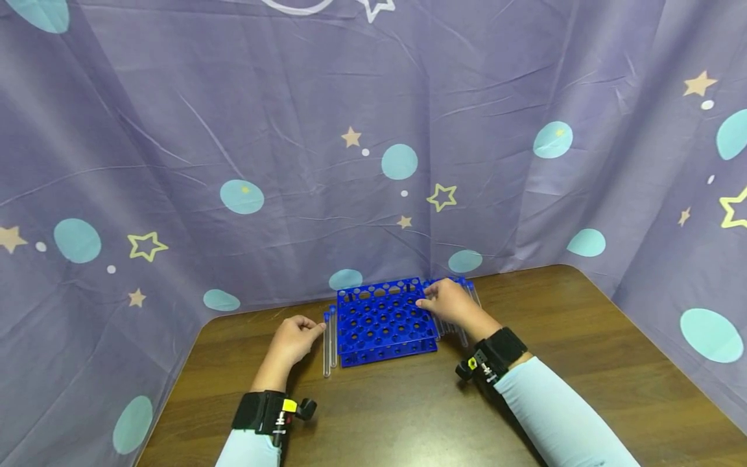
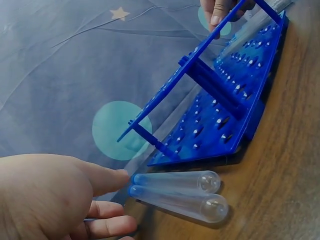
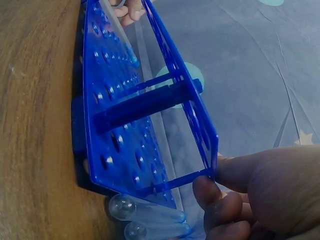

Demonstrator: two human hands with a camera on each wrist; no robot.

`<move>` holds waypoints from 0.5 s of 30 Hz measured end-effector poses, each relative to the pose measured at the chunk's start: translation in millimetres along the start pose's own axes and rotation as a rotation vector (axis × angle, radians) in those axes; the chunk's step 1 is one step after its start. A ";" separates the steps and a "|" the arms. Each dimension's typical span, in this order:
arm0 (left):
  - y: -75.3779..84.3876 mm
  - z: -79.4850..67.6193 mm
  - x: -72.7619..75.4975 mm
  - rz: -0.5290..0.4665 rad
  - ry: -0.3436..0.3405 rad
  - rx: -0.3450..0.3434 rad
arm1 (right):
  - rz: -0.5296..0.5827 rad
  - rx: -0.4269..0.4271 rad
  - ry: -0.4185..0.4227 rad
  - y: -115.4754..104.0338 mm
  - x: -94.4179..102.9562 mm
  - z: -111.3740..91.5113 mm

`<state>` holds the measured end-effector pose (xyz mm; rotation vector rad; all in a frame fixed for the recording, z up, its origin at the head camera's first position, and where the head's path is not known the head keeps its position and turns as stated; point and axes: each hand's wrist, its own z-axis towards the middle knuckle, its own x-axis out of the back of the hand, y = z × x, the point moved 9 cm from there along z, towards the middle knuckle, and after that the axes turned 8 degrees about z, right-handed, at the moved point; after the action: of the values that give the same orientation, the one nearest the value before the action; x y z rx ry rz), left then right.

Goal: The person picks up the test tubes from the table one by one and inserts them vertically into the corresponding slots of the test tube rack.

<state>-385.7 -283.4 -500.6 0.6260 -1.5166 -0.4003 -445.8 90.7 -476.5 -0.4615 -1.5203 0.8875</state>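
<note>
Moderate, fairly even light is filling the head view, while glare is whitening the table (image 1: 428, 436) at its near middle. Soft shadows are following folds in the cloth (image 1: 315, 97); a darker one is lying left of the right sleeve (image 1: 563, 415). Both wrist views are looking dimmer and softer, glints dotting the rack (image 2: 216, 90) and tubes (image 2: 175, 204).
</note>
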 end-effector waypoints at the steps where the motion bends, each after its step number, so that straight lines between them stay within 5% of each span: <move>1: 0.7 -0.4 -0.3 0.008 0.001 -0.005 | 0.001 0.002 0.003 0.3 -0.2 0.2; 15: 7.0 -2.6 -2.8 0.090 0.017 -0.027 | -0.017 0.040 0.023 -2.5 0.7 1.0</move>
<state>-384.2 -275.9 -498.4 0.5369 -1.5148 -0.3452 -446.3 89.4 -474.1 -0.4282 -1.4809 0.8953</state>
